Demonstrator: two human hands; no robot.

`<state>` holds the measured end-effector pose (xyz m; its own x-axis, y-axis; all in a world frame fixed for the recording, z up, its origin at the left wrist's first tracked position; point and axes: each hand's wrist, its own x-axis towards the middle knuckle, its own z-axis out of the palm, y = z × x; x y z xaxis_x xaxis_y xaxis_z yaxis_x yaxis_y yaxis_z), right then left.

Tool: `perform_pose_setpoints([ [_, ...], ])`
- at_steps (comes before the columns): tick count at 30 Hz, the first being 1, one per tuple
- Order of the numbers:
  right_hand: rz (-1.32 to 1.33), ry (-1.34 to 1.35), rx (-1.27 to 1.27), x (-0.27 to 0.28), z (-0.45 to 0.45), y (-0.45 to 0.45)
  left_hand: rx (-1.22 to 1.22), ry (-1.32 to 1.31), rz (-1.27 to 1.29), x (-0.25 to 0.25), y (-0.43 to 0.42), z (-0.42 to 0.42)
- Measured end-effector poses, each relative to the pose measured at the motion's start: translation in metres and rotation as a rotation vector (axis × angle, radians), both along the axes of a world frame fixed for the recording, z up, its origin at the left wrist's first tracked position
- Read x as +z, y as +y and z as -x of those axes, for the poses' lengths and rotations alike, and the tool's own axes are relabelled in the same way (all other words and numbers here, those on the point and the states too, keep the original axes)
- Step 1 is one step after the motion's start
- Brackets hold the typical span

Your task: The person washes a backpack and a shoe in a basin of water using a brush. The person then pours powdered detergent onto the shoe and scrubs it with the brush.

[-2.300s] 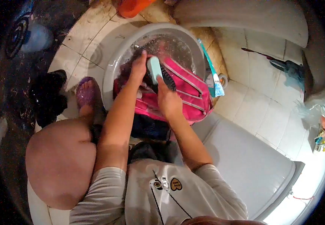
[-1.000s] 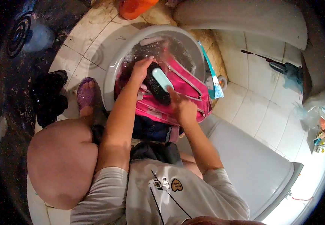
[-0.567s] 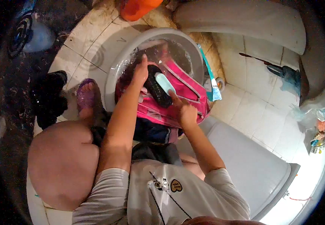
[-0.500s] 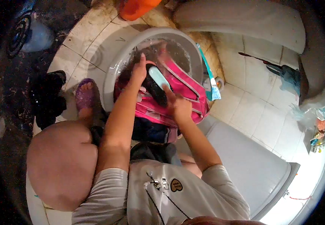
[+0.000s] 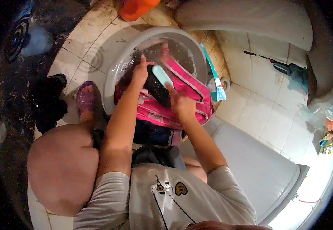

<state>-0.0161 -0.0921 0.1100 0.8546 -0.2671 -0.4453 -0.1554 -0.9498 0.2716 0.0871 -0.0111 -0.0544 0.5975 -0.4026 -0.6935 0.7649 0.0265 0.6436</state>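
Note:
A pink backpack (image 5: 185, 86) with grey trim and a black panel lies wet in a round grey basin (image 5: 114, 73) of sudsy water, partly over its near rim. My right hand (image 5: 182, 105) is closed around the end of a scrub brush with a light-blue back (image 5: 161, 75), index finger laid along it. The brush rests on the black panel, its bristles hidden. My left hand (image 5: 139, 76) grips the backpack at the left of that panel, thumb pointing up and the other fingers mostly hidden. Dark blue cloth (image 5: 155, 134) hangs at the basin's near side.
A teal packet (image 5: 214, 76) stands against the basin's right side. An orange container (image 5: 135, 8) is at the top. To the right lies a large grey plastic surface (image 5: 256, 165) beside white floor tiles (image 5: 262, 111). My foot in a purple sandal (image 5: 86, 100) is left of the basin.
The brush and my right hand have shifted slightly up and left over the black panel. My left hand has moved a little left, still holding the backpack.

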Motion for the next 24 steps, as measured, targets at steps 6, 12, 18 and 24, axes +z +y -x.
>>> perform_pose_setpoints([
  [6, -0.101, -0.173, 0.047, -0.017, -0.017, -0.004, 0.051, 0.066, -0.135, -0.014, -0.002, 0.007],
  [12, 0.006, -0.031, -0.018, 0.011, 0.023, -0.011, 0.001, 0.092, 0.130, -0.009, -0.005, 0.004],
  [18, -0.159, -0.264, 0.079, -0.039, -0.058, -0.012, 0.100, -0.004, -0.080, 0.017, 0.008, -0.001],
  [24, -0.370, -0.249, -0.396, -0.085, -0.062, -0.064, 0.165, 0.150, 0.328, 0.003, 0.007, 0.001],
])
